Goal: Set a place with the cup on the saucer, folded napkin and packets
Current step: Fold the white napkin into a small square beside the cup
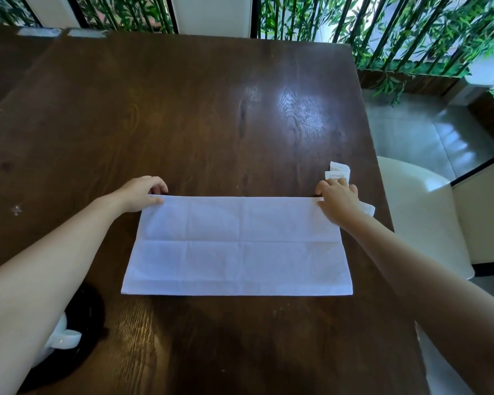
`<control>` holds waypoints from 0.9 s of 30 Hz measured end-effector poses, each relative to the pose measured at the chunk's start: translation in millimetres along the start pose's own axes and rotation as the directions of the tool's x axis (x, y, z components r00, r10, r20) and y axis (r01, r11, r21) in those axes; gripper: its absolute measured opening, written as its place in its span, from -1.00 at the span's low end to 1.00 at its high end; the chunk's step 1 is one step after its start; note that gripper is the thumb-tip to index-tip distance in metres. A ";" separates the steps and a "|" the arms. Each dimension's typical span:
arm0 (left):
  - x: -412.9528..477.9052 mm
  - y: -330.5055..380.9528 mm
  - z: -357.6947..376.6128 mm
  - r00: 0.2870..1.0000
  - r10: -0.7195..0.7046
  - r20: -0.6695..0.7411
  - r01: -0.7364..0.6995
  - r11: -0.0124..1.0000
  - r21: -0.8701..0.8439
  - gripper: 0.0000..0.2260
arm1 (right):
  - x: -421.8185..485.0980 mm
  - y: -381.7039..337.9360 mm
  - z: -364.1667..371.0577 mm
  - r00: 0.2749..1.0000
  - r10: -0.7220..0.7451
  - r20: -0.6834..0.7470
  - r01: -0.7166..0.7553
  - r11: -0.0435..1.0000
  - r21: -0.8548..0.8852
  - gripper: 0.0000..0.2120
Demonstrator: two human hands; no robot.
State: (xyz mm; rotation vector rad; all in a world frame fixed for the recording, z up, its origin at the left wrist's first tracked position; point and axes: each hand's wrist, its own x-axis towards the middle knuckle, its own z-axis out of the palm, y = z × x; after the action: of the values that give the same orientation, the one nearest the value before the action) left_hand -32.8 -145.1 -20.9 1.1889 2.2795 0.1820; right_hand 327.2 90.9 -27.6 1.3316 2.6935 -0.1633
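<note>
A white napkin [237,246] lies flat on the dark wooden table [183,124], folded into a wide rectangle with crease lines. My left hand [143,193] pinches its far left corner. My right hand [338,202] pinches its far right corner. White packets [338,171] lie just beyond my right hand, and another white piece [367,208] peeks out to its right. At the lower left, under my left forearm, a white cup [64,336] sits on a black saucer [89,315], both mostly hidden.
The table's right edge runs close to my right hand. A white chair [422,212] stands beside that edge. Bamboo plants and dark railings [382,29] line the far side, with a grey floor to the right.
</note>
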 end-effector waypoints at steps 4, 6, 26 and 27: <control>-2.5 -1.9 -4.8 1.000 0.010 0.010 -0.010 1.000 -0.016 -0.92 | 10.9 0.2 -11.9 0.991 -0.071 0.117 0.082 0.993 -0.090 -0.78; -5.2 -2.9 -7.1 1.000 0.029 -0.004 -0.030 0.999 -0.021 -0.94 | 14.2 0.0 -17.5 0.979 -0.097 0.179 0.121 0.984 -0.129 -0.77; -75.9 9.1 -53.5 0.989 0.132 -0.060 -0.124 0.984 0.126 -0.92 | -33.3 14.8 -73.6 0.986 -0.154 0.062 0.148 0.984 0.103 -0.93; -84.5 9.8 -52.6 0.988 0.126 -0.086 -0.114 0.985 0.125 -0.92 | -40.6 15.3 -74.9 0.985 -0.166 0.035 0.162 0.981 0.107 -0.94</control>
State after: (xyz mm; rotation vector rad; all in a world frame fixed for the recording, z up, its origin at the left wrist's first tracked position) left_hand -15.6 -199.1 61.4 1.4090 2.3287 0.1506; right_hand 358.4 80.0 52.4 1.1152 2.7911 -0.3495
